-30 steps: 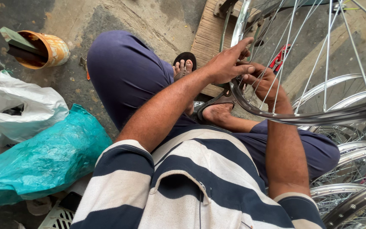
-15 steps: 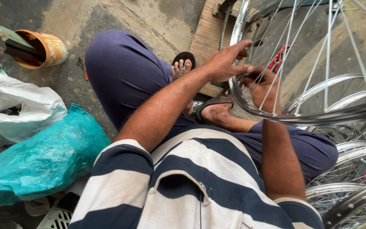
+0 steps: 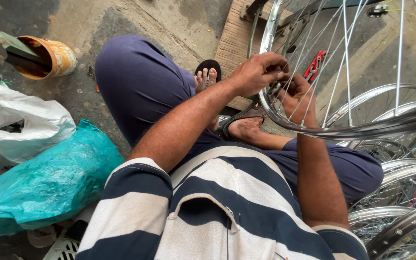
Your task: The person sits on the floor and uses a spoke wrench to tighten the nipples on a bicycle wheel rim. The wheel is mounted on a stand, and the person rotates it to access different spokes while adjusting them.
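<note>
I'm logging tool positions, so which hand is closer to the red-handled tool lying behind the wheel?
Right. The right hand works inside the wheel rim, just beside the red-handled tool; the left hand grips the rim farther left.

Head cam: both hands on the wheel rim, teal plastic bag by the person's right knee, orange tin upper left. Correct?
Not quite. In the head view the teal plastic bag lies on the person's left side, below the white bag, not by the right knee. The rest holds: left hand and right hand are at the wheel rim, orange tin upper left.

hands point(image 3: 278, 82) on wheel rim point(image 3: 285, 120); bags point(image 3: 39, 178) left; can point(image 3: 49, 58) behind them.
</note>
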